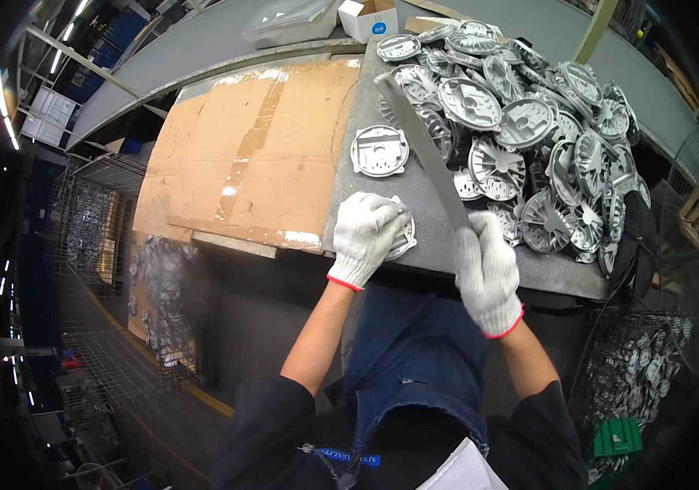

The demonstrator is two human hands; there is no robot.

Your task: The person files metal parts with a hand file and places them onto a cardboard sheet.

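My left hand (364,237), in a white knit glove with a red cuff, grips a round silver metal casting (403,242) at the near edge of the grey worktable. The glove hides much of that casting. In my right hand (488,273), gloved the same way, is a long flat grey file (429,159). It slants up and away to the left, and its far end lies above the table, apart from the held casting. Another round casting (379,151) lies flat just beyond my left hand.
A large heap of round castings (529,122) covers the table's right side. Taped brown cardboard (243,155) lies to the left. Behind stand a clear plastic bin (290,23) and a small white box (368,18). Wire cages (92,220) with metal parts and a green box (617,438) stand lower down.
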